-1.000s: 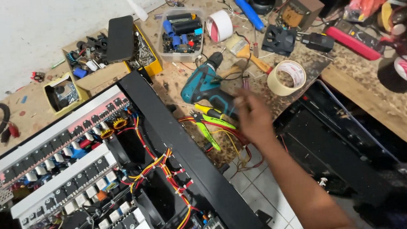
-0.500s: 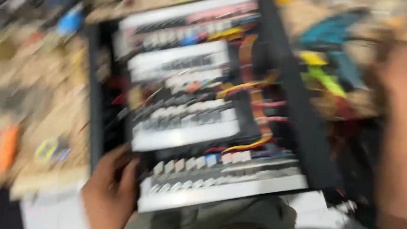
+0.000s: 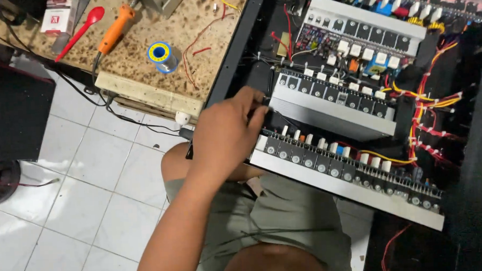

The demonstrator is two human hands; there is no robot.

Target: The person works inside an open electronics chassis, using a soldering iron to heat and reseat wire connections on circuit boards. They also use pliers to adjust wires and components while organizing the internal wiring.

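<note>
At the near edge of the open amplifier chassis [image 3: 246, 50], the left hand [image 3: 227, 133] curls over the black frame, its fingers [image 3: 256, 116] bent and pressed against the end of a silver heat sink [image 3: 331, 113] lined with black transistors; whether they pinch anything there I cannot tell, as the fingertips are hidden behind the knuckles. Just below lies a second heat sink [image 3: 349, 188], also carrying a row of transistors and white blocks, running slantwise toward the lower right. Yellow and red wires [image 3: 426, 99] bundle along the right side of the chassis. The right hand is out of sight. To the left, the speckled table [image 3: 194, 25] carries a spool of solder [image 3: 161, 55] with a blue and yellow rim, an orange-handled soldering iron [image 3: 114, 30] and a red spoon [image 3: 82, 29]. White floor tiles [image 3: 77, 200] lie beneath, and the person's grey shorts [image 3: 276, 220] show at the bottom.
</note>
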